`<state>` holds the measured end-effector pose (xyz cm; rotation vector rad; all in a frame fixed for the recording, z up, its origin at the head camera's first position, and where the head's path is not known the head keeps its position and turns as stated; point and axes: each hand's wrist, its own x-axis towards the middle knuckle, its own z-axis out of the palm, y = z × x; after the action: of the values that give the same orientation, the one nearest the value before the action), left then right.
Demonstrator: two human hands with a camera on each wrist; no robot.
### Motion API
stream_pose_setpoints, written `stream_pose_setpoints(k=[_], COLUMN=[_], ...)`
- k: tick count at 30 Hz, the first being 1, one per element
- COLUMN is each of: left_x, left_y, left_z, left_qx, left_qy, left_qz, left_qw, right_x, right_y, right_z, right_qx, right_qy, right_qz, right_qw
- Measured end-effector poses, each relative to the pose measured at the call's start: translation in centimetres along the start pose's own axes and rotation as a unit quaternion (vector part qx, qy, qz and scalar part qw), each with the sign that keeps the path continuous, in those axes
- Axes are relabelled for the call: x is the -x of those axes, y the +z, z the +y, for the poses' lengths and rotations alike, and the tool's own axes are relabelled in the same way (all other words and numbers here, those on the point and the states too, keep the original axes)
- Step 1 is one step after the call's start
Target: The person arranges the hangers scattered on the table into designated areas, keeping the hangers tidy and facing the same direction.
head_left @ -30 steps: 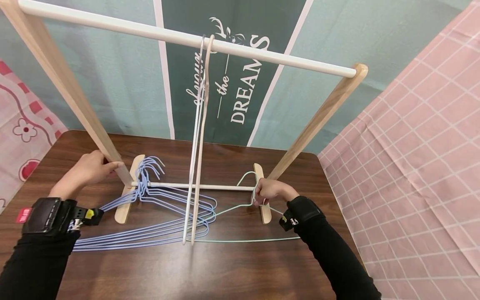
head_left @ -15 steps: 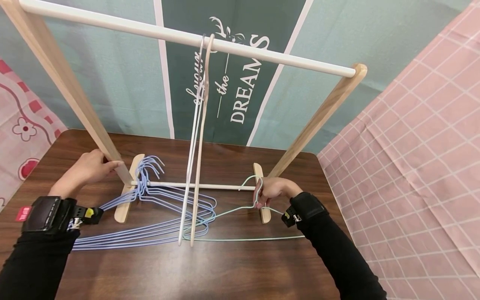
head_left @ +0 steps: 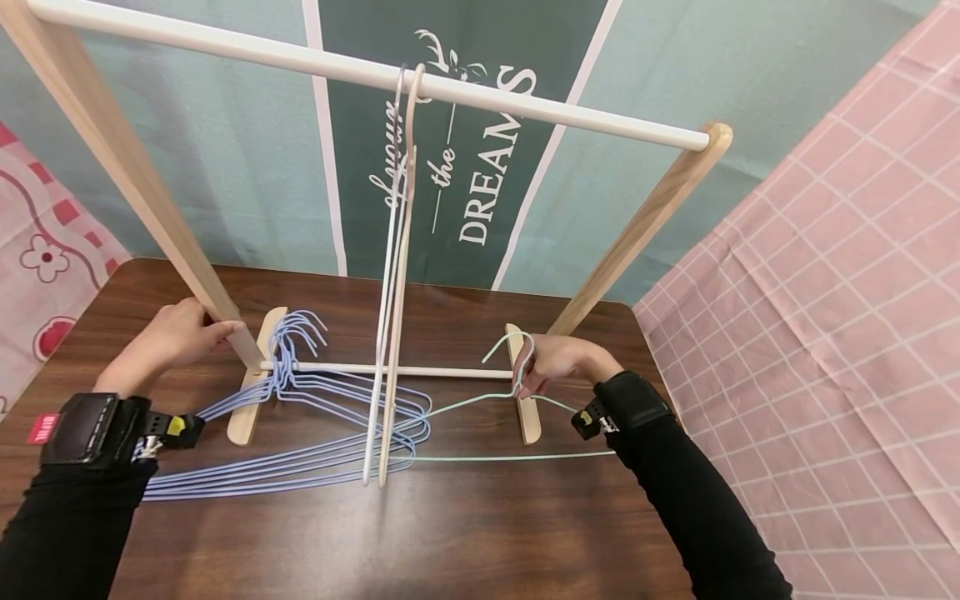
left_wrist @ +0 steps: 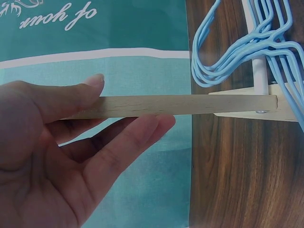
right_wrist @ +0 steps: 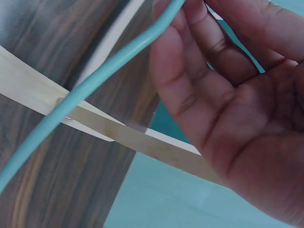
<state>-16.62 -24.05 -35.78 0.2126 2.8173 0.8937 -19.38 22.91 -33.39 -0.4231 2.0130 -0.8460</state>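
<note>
In the head view my left hand (head_left: pixel 176 337) grips the wooden left post (head_left: pixel 142 158) of a garment rack near its foot. Its thumb lies on one side of the post (left_wrist: pixel 190 105) and its fingers on the other in the left wrist view. At the rack's right foot, my right hand (head_left: pixel 562 360) holds a mint-green clothes hanger (head_left: pixel 517 457) by the neck, hook upward. The hanger's left end overlaps several blue hangers (head_left: pixel 285 367), bunched with hooks together at the left foot. In the right wrist view the green hanger (right_wrist: pixel 99 78) runs up to the fingertips.
A white hanger (head_left: pixel 377 375) and a cream hanger (head_left: pixel 392 400) hang mid-way along the white top rail (head_left: pixel 525 102), in front of the lower bar (head_left: pixel 450 372). The brown table (head_left: pixel 465 542) meets a green printed cloth (head_left: pixel 622 75) behind and pink cloth (head_left: pixel 832 317) at right.
My right hand has moved up and slightly right, lifting the green hanger, whose hook and bottom bar are now higher. The left hand keeps its place on the post. The hanging hangers sway slightly.
</note>
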Motion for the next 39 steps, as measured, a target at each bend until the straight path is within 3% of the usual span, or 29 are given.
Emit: stream_pose_setpoints(k=[8, 19, 30, 39], left_x=[0.0, 0.2, 0.2, 0.2], left_y=[0.1, -0.1, 0.0, 0.1], left_z=[0.1, 0.2, 0.3, 0.3], left_qx=[0.004, 0.002, 0.003, 0.002], left_qy=[-0.005, -0.004, -0.005, -0.005], left_qz=[-0.005, -0.004, 0.002, 0.004], left_qw=[1.0000, 1.0000, 1.0000, 1.0000], right_x=[0.9, 2.1, 2.6, 2.6], right_y=[-1.0, -1.8, -1.7, -1.4], right_z=[-1.1, -2.7, -3.7, -4.5], right_qx=[0.030, 0.073, 0.049, 0.007], right_qy=[-0.045, -0.060, -0.037, -0.019], right_qz=[0.009, 0.056, 0.137, 0.170], right_qw=[0.998, 0.994, 0.989, 0.985])
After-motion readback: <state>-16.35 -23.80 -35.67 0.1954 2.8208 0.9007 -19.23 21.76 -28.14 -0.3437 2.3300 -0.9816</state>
